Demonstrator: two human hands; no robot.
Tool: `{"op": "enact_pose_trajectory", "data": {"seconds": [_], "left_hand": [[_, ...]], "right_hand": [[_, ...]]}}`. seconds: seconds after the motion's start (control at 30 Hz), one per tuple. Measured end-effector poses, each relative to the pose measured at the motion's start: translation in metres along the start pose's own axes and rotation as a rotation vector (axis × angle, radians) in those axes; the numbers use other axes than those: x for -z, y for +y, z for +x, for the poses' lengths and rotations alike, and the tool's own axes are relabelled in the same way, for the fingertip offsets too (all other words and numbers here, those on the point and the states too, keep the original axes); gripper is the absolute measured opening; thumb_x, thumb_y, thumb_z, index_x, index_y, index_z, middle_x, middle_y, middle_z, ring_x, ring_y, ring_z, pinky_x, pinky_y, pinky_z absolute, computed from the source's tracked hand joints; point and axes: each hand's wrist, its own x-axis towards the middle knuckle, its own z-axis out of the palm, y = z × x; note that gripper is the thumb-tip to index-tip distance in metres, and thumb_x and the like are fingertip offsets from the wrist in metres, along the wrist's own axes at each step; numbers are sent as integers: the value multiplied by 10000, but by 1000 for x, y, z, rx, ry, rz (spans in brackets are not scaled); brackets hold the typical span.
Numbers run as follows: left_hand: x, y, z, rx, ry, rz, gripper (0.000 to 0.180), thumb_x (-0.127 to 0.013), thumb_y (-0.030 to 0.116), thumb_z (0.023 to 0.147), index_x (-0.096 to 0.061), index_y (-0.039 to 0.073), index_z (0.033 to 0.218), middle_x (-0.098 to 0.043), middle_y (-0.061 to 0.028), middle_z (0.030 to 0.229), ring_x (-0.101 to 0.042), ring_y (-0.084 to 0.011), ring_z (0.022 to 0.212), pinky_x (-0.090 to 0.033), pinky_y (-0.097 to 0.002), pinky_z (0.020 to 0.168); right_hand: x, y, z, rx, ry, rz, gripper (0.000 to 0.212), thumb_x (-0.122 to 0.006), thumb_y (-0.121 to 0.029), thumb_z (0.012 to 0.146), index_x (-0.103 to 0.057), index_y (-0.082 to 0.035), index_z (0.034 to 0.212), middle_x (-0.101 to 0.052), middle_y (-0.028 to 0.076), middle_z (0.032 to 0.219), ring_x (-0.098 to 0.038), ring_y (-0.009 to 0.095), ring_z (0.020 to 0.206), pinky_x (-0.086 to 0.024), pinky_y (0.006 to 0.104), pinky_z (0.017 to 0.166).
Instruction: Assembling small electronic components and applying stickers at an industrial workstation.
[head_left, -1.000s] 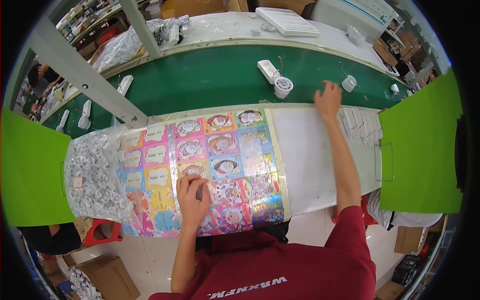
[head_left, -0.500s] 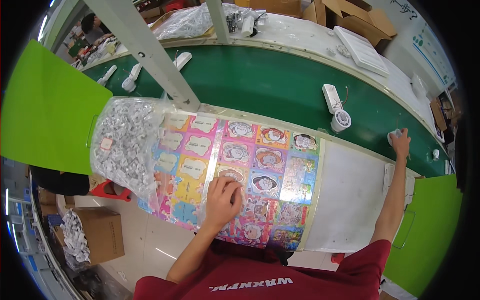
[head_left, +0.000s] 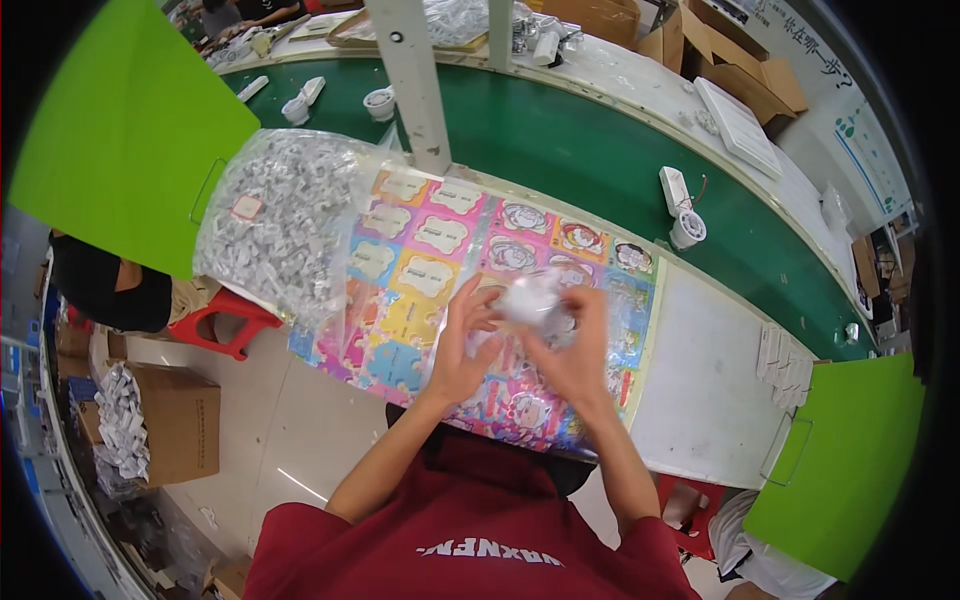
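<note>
Seen from above, a factory workstation has a pale bench (head_left: 700, 400) running along a green conveyor belt (head_left: 570, 150). On the bench lies a colourful cartoon-printed mat (head_left: 420, 260), the landmark for everything that follows.

Over the mat's near right part, both hands meet around a small white object (head_left: 535, 298). It is blurred, so neither its long axis nor the way it points can be told. The left hand (head_left: 462, 345) has its fingers curled up against the object's left side, gripping it. The right hand (head_left: 580, 350) closes over it from the right, fingers wrapped on top.

At the mat's left end, overlapping it, rests a large clear plastic bag (head_left: 275, 215) filled with small white parts. Beyond the mat's far edge a grey metal post (head_left: 415, 90) stands upright. Past the mat's far right corner, on the belt, sit a white rectangular piece and a white round part (head_left: 688, 228) with a thin wire. Below the mat's left end, on the floor, are a red stool (head_left: 225, 315) and a cardboard box (head_left: 175, 420).
</note>
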Motion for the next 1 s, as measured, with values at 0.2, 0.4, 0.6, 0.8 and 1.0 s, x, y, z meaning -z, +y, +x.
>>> {"op": "enact_pose_trajectory", "data": {"seconds": [0.2,0.4,0.6,0.8,1.0], "left_hand": [[54,-3,-9,-80,347,419,594,-796,191,810,-552,-1,1316,-571,-193,1235,-593,-318,1122,-496,-399,919],[52,3,-13,-391,162,877,646,-852,271,686,-633,41,1249,-565,-196,1191,-597,-372,1033,-519,-458,844],[52,0,-14,-552,117,931,603,-847,298,695,-659,35,1205,-578,-204,1201,-602,-377,1040,-522,-461,843],[58,-7,-18,-445,24,963,596,-852,330,693,-668,49,1186,-590,-202,1186,-609,-376,1024,-518,-468,850],[55,-4,-12,-497,36,944,656,-871,307,694,-642,36,1246,-585,-196,1215,-614,-376,1058,-522,-456,854]], "right_hand": [[-46,-76,27,335,-155,153,518,-774,-47,745,-523,-18,1198,-525,198,1163,-548,360,1085,-459,427,986],[-134,-77,126,642,-346,-276,210,-679,-64,813,-678,-36,1021,-653,109,1117,-551,323,1185,-450,436,1010],[-238,-47,146,604,-384,-593,268,-660,-93,787,-761,-41,1029,-685,147,1181,-569,320,1210,-445,400,1026],[-255,-52,143,452,-589,-792,309,-695,-167,837,-717,-77,1132,-617,189,1237,-582,362,1164,-511,417,940],[-172,-65,125,325,-387,-4,192,-680,-180,921,-715,-77,1080,-614,170,1166,-616,308,1056,-528,402,862]]}}
